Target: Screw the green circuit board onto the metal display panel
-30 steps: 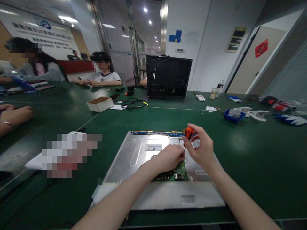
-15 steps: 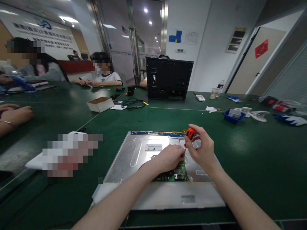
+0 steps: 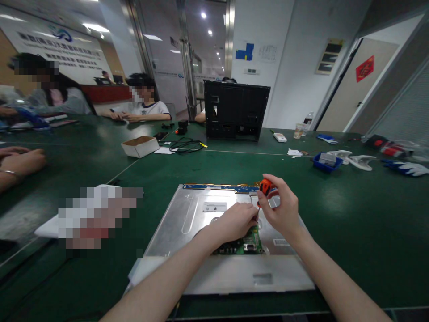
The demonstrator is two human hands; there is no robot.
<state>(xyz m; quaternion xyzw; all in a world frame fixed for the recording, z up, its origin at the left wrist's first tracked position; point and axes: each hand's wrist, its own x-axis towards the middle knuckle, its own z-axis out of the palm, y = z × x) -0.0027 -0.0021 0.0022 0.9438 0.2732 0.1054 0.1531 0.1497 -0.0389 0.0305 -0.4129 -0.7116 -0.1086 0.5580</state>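
A display panel lies on its face, metal back up, with a green circuit board on it and a narrow blue board along its far edge. My right hand is closed around the orange-and-black handle of a screwdriver, whose thin shaft points down toward the green board. Over that board bends my left hand, its fingers drawn together beside the screwdriver's lower end. Whatever those fingertips pinch is hidden, and so is the screwdriver's tip.
Beyond the panel stand a black monitor housing, an open cardboard box and a coiled black cable. A blue tray and gloves lie to the right. Another person's hands rest at the left; other people sit farther back.
Almost nothing differs. My right hand and the screwdriver handle have shifted very slightly to the left; my left hand and the panel stay where they were.
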